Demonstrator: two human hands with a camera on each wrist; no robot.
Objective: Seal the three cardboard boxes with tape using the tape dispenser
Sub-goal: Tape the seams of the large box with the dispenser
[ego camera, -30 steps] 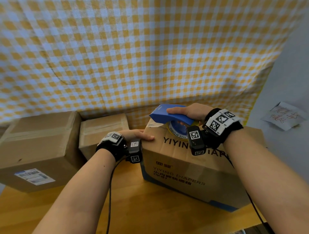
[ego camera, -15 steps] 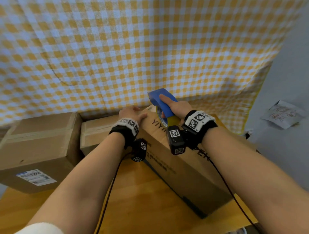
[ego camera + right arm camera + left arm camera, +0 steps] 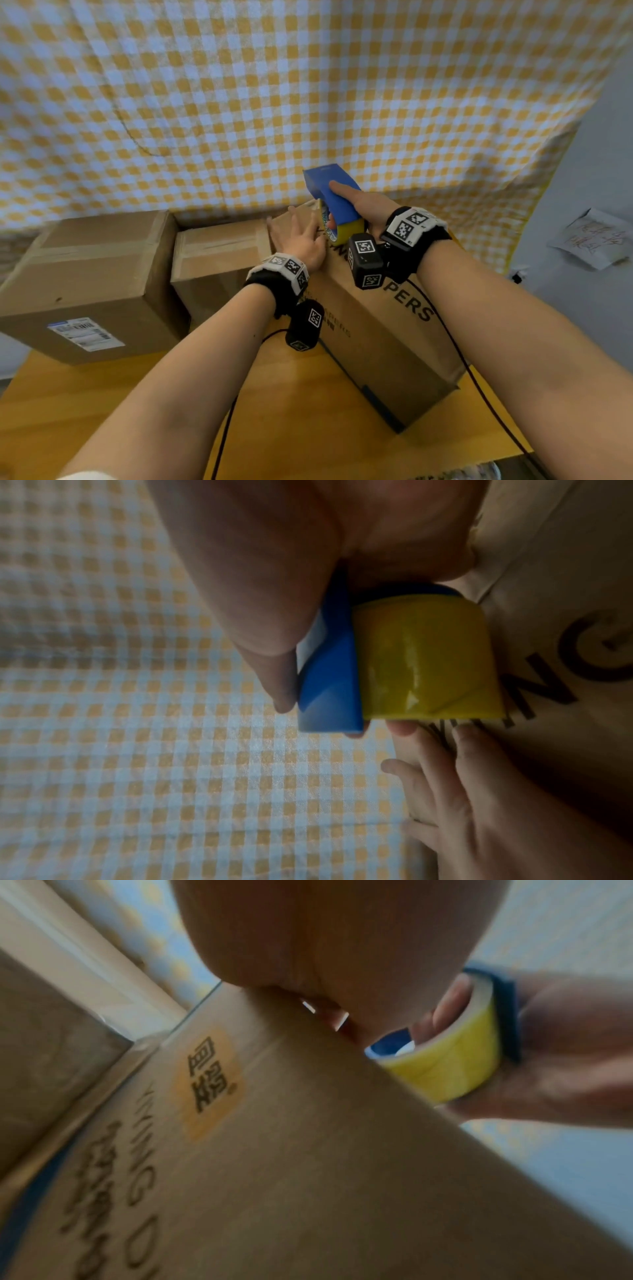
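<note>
A printed brown diaper box [image 3: 383,329] lies askew on the wooden table, its lettered side [image 3: 308,1164] facing me. My right hand [image 3: 361,207] grips the blue tape dispenser [image 3: 334,200] with its yellow tape roll [image 3: 421,656], held upright at the box's far end. My left hand [image 3: 299,234] rests flat on the box top beside the roll, fingers [image 3: 441,753] spread and straight. A large box [image 3: 85,270] and a smaller box [image 3: 219,253], both with tape along their seams, stand to the left.
A yellow-and-white checked cloth [image 3: 308,85] hangs close behind the boxes. The wooden table [image 3: 308,428] runs toward me. Black wrist cables [image 3: 479,394] trail over the box and table. A note [image 3: 596,240] is stuck on the grey wall at right.
The printed box has swung round so one end points away from me. My left hand moved from its near corner onto the top. The dispenser rose upright at the far end.
</note>
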